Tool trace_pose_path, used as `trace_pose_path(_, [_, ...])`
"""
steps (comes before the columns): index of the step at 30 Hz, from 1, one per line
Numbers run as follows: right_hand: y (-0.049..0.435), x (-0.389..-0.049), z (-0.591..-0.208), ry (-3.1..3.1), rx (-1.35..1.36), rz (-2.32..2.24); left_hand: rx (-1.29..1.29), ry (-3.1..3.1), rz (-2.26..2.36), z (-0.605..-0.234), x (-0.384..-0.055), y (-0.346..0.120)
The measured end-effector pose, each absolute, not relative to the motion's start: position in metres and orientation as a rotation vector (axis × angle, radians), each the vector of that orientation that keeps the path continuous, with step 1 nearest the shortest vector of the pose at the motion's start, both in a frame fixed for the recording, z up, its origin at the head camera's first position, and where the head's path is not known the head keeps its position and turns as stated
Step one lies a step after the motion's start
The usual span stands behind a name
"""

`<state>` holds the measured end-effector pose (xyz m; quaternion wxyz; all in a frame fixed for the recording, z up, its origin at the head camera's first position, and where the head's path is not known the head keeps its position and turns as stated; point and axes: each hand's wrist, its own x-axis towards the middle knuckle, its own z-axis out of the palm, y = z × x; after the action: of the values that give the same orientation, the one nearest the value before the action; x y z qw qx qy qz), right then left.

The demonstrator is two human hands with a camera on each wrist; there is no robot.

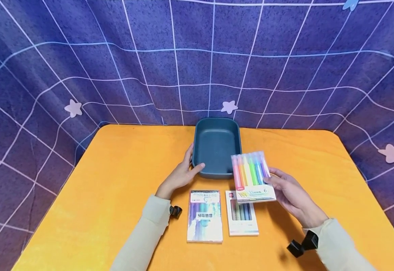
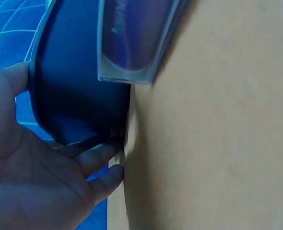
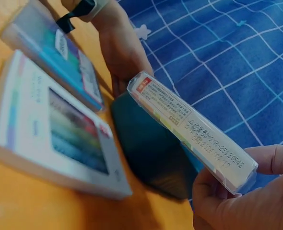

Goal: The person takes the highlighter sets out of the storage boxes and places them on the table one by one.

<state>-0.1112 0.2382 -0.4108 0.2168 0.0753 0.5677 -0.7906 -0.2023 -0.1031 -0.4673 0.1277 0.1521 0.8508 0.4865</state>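
Note:
A clear pack of rainbow-coloured markers (image 1: 250, 171) is held up by my right hand (image 1: 293, 195), thumb on one face and fingers behind its right edge. In the right wrist view the printed end of the marker pack (image 3: 194, 134) faces the camera. The pack hangs over the near right corner of a dark teal bin (image 1: 217, 148). My left hand (image 1: 180, 171) holds the bin at its near left corner, thumb at the rim and fingers along the outside; in the left wrist view the fingers (image 2: 100, 155) reach its lower edge.
Two flat packs lie on the orange table (image 1: 132, 169) in front of the bin: a bluish-purple pack (image 1: 205, 226) on the left and a white windowed box (image 1: 242, 222) on the right. A blue gridded curtain (image 1: 197, 67) stands behind the table.

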Motion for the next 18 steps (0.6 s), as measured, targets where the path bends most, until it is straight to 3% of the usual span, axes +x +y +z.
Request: trace_pose_path(18, [0.293, -0.076, -0.448, 1.37, 0.144, -2.265, 0.445, 2.469, 1.438, -0.469, -0.204, -0.103])
